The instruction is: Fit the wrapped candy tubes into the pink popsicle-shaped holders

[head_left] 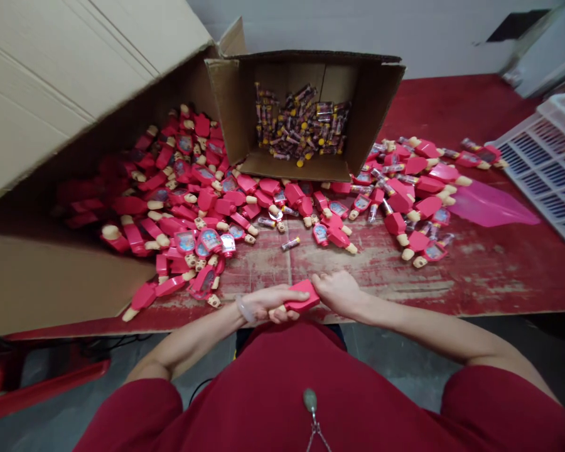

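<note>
Here we go: the left hand (pixel 263 304) has its grip clamped around a pink plastic toy (pixel 302 296), held just in from the desk's near edge; the right hand (pixel 338 294) is clamped on the toy's far end, the two hands almost touching; straight ahead, a heap of pink toys (pixel 202 201) with cream tips sprawls across the worn red desk (pixel 499 276); an open cardboard box (pixel 282 81) sits among them, holding small wrapped tubes (pixel 301 122); a sheet of pink plastic (pixel 492 204) lies beside the heap, near a white plastic crate (pixel 541 163) at the desk's right side.
</note>
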`<state>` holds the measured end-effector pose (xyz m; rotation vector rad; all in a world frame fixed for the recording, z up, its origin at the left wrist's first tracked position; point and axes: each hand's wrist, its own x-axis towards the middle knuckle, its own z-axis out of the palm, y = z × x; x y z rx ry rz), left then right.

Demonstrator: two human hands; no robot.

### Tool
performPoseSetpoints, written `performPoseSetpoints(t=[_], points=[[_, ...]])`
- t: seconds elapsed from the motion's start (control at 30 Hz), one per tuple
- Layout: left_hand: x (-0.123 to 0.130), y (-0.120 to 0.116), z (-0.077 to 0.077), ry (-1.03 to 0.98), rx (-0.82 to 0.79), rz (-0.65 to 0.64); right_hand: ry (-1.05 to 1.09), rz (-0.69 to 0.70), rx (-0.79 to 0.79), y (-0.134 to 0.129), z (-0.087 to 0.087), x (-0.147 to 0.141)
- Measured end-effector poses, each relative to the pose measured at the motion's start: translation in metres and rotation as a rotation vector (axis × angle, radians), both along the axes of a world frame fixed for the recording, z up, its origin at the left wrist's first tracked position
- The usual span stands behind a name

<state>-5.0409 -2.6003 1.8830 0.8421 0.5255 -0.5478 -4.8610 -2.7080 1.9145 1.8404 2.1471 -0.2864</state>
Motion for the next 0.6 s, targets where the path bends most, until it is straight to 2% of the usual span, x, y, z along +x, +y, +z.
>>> performPoseSetpoints(t=[0.1,0.23,0.37,0.43,0.5,0.57,0.6], points=[[-0.003,-0.006,0.004,-0.064,0.237,0.000,0.017,-0.059,-0.091,0.001,-0.004,-0.004],[-0.003,-0.007,0.003,-0.146,0.373,-0.034,0.043,-0.089,-0.125,-0.003,-0.014,-0.006],[0.000,-0.009,0.000,-0.140,0.556,-0.095,0.072,-0.090,-0.175,-0.005,-0.028,-0.002],[0.002,-0.011,-0.002,-0.185,0.771,-0.099,0.086,-0.116,-0.148,-0.001,-0.034,0.004],[0.003,-0.015,-0.005,-0.226,1.085,-0.086,0.118,-0.139,-0.129,0.007,-0.038,0.012],[0.003,-0.019,-0.008,-0.212,1.358,-0.103,0.206,-0.132,-0.225,0.017,-0.040,0.021],[0.003,-0.021,-0.010,-0.196,1.434,-0.125,0.261,-0.122,-0.317,0.021,-0.041,0.025]])
